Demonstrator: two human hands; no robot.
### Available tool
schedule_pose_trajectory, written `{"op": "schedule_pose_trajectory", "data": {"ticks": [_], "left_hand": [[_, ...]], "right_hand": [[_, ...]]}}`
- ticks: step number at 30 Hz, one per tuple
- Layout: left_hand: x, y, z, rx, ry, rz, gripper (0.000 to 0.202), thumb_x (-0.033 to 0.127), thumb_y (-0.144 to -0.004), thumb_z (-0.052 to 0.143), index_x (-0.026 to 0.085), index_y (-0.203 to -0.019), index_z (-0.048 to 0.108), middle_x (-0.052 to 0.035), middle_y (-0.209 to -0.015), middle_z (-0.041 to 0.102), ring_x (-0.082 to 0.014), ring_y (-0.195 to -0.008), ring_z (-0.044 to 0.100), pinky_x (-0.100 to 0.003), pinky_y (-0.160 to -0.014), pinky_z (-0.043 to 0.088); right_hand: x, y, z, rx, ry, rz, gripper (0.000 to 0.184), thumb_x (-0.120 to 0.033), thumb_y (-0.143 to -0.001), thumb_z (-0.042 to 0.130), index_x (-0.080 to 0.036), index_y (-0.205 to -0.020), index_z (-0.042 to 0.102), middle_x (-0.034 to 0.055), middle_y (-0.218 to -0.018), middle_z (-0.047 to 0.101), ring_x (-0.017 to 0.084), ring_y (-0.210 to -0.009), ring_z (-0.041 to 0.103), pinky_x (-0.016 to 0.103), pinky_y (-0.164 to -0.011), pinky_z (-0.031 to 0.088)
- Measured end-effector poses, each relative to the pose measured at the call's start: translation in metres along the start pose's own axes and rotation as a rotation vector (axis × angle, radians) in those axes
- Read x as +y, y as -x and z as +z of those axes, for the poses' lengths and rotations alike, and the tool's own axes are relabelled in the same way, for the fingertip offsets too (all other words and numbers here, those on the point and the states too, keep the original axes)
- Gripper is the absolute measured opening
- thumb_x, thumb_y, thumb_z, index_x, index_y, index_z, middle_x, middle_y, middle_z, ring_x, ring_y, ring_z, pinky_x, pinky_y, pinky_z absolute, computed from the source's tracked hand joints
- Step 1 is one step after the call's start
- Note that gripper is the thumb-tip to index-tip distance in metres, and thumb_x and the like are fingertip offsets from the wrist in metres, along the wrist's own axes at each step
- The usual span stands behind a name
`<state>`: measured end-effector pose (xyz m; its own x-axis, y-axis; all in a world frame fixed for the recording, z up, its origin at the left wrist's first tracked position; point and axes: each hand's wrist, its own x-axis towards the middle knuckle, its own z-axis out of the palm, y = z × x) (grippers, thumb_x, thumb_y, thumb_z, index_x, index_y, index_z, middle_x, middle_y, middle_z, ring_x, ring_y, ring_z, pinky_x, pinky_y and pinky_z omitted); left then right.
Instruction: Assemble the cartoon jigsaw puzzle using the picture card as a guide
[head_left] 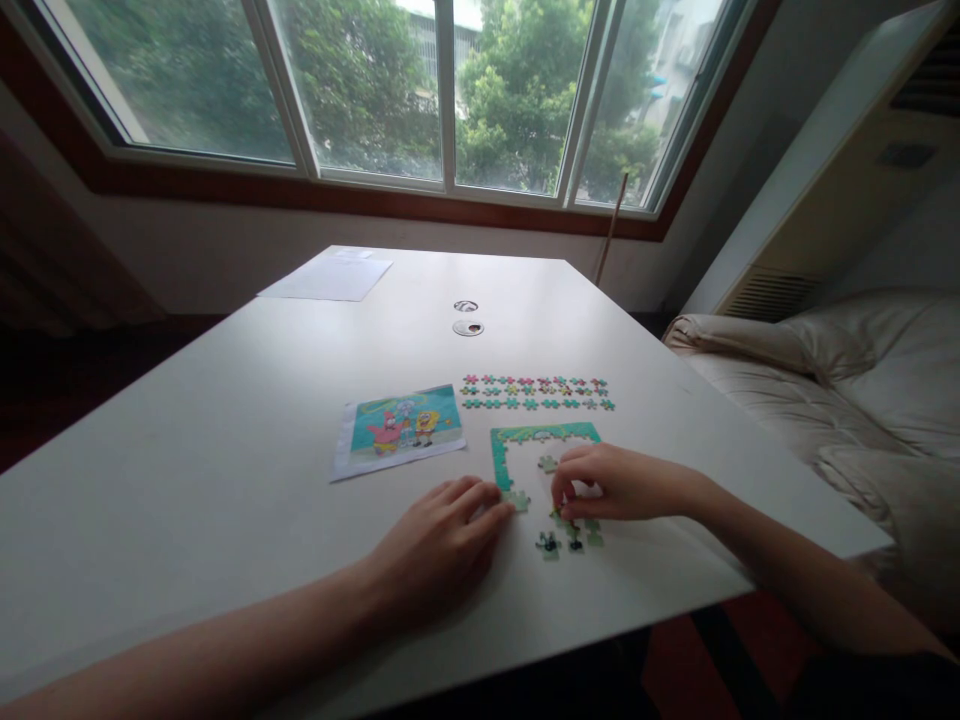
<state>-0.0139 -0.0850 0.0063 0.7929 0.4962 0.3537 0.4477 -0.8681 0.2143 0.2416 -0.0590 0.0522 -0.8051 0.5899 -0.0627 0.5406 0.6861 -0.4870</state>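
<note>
A partly joined jigsaw puzzle [500, 465] lies on the white table, its green top and left borders linked in an L shape. At the lower left of it, my left hand [442, 525] rests on the table with bent fingers, thumb and fingertip on a pale green puzzle piece [517, 499]. My right hand [615, 482] comes in from the right, thumb and forefinger closed on a small yellow-green puzzle piece [557, 514]. Beneath that hand are loose pieces, including a dark-patterned piece [548, 543] and a similar piece [575, 541]. Another loose piece [548, 464] lies inside the border.
Left of the puzzle lies a printed cartoon picture [409, 425]. Rows of loose puzzle pieces [531, 404] stretch behind the border. Farther back are round table inserts [468, 328] and white paper [330, 279]. A beige sofa [750, 370] stands at the right, past the table edge.
</note>
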Motion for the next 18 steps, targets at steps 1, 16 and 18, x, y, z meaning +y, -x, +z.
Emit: {"op": "schedule_pose_trajectory", "data": {"ticks": [1,16,18], "left_hand": [[0.000,0.000,0.000,0.003,-0.001,-0.002,0.033,0.006,-0.081,0.043,0.016,-0.110,0.055,-0.0112,-0.102,0.058,-0.0234,-0.094,0.054,-0.040,-0.080,0.050],[-0.001,0.001,0.002,-0.004,-0.008,-0.005,0.033,0.007,-0.082,0.044,0.016,-0.111,0.054,-0.0107,-0.104,0.058,-0.0234,-0.095,0.054,-0.040,-0.081,0.049],[-0.001,0.001,0.002,-0.003,-0.009,-0.005,0.033,0.007,-0.082,0.044,0.016,-0.111,0.054,-0.0106,-0.104,0.058,-0.0230,-0.094,0.054,-0.040,-0.081,0.049]], "right_hand": [[0.002,0.000,0.000,0.031,-0.008,0.012,0.011,-0.023,-0.084,0.055,-0.017,-0.086,0.063,0.0029,-0.080,0.062,0.012,-0.072,0.055,0.022,-0.067,0.043],[0.029,0.007,-0.010,-0.019,0.002,0.069,0.022,-0.025,-0.086,0.053,-0.019,-0.102,0.067,0.0058,-0.094,0.062,0.012,-0.078,0.059,0.024,-0.076,0.046],[0.027,0.010,-0.014,-0.057,-0.019,0.069,0.020,-0.025,-0.085,0.055,-0.018,-0.099,0.068,0.0052,-0.090,0.062,0.011,-0.074,0.058,0.023,-0.072,0.046]]}}
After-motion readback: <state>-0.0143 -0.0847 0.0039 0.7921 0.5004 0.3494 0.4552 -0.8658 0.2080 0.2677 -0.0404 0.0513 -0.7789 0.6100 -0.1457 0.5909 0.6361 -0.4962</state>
